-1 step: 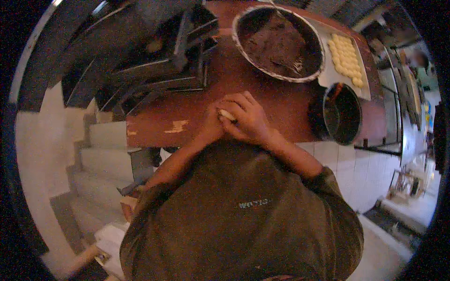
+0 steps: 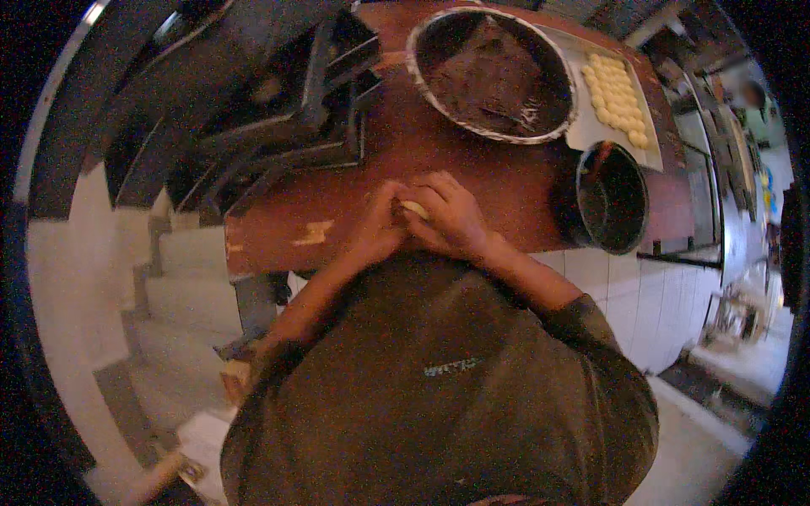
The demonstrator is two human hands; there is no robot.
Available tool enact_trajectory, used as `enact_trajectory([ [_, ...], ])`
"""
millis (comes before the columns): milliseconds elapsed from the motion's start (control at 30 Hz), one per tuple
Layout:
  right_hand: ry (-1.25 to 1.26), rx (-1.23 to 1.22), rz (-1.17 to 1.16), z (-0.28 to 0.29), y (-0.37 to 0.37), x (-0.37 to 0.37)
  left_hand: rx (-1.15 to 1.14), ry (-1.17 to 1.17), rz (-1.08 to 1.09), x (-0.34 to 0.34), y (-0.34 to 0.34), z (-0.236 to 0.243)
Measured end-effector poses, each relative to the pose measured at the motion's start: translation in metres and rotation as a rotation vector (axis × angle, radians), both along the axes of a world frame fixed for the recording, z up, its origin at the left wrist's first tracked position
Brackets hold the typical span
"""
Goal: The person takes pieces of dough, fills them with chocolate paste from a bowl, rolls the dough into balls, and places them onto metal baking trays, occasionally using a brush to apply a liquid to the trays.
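Observation:
My left hand and my right hand meet over the near side of the reddish-brown table. Between them they hold a small pale piece of dough, mostly covered by the fingers. Beyond my right hand stands a large round basin with a pale-smeared rim, holding a dark brown mass. To its right, several yellowish dough balls sit in rows on a light tray. A deep black pot is nearer, right of my hands.
Dark metal trays are piled unevenly at the left of the table, some jutting over it. Pale steps lie left of the table. White tiles show below its near edge. Metal racks stand at the far right.
The view has shifted slightly, so the table things sit a little further left. My fingers have moved slightly around the dough, which stays between both hands.

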State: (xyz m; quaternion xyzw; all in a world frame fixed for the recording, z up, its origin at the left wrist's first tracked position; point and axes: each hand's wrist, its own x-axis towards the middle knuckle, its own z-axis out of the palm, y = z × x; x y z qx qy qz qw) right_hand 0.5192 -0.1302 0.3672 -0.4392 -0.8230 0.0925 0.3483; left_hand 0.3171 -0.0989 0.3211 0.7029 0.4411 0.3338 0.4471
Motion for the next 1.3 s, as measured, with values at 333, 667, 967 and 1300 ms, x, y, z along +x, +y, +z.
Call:
enact_trajectory([
  [333, -0.052, -0.367, -0.475, -0.191, 0.056, 0.073, 0.693, 1.143, 0.418, -0.134, 0.016, -0.090],
  [667, -0.060, -0.348, -0.210, -0.176, 0.037, 0.104, 0.470, 0.991, 0.532, -0.140, 0.015, -0.106],
  [967, 0.087, -0.353, -0.160, -0.140, 0.014, 0.107, 0.293, 0.902, 0.496, -0.144, 0.009, -0.112],
  [1300, -0.161, -0.336, -0.302, -0.147, 0.004, 0.097, 0.585, 1.080, 0.362, -0.150, 0.012, -0.130],
])
